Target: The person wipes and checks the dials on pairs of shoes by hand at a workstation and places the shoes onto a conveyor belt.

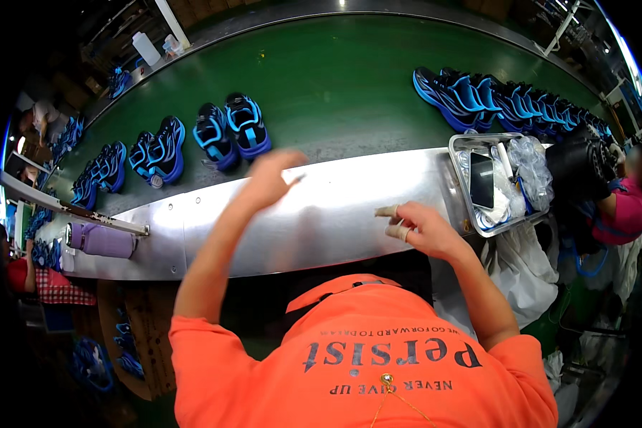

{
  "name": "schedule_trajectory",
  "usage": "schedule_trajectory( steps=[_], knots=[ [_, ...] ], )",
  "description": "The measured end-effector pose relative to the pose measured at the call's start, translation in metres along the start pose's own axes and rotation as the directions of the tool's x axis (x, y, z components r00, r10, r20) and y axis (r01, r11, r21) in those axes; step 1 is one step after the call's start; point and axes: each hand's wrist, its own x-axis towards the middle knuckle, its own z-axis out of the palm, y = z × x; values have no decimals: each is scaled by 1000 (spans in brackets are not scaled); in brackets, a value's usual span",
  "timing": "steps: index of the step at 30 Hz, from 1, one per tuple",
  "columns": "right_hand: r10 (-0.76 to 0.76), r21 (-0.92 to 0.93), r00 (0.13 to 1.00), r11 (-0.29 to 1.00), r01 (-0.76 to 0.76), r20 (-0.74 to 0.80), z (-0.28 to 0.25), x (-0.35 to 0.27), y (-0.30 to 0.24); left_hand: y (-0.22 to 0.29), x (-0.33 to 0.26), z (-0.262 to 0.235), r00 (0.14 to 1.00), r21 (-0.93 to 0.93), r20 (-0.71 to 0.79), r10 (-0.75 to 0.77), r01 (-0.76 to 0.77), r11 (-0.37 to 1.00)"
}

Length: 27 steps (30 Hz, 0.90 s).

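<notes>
My left hand [269, 182] is over the far edge of the metal worktop [349, 182], close to a pair of black and blue sneakers [248, 128]. It is smeared by motion, so I cannot make out its fingers or whether they hold anything. My right hand [426, 230] hovers above the worktop to the right, open, its fingers stretched out to the left and apart. Pale finger cots [398, 232] cover some of its fingertips. Nothing shows in that hand. The sneaker pair stands on the green conveyor belt [335, 85] just beyond the worktop.
More sneakers [157, 150] stand in pairs to the left; a long row of sneakers [478, 100] lines the belt at right. A metal tray [488, 230] holds a phone [481, 180] and clear plastic. A purple bottle [107, 240] lies at left. A co-worker in pink [624, 207] is at right.
</notes>
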Motion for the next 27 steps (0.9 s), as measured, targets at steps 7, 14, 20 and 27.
schedule_trajectory(
  steps=[7,14,20,27],
  knots=[
    [-173,-45,937,980,195,304,43,-9,-26,61,-71,89,934,-244,326,149,-70,967],
    [-53,67,905,997,27,423,92,-41,-60,72,-116,112,954,31,214,211,-223,974],
    [-12,622,810,647,-441,587,110,-58,-63,80,-140,120,969,55,-78,236,-233,971],
    [55,663,895,652,-368,442,130,-74,-64,90,-153,134,996,-124,-29,86,-89,988]
  ],
)
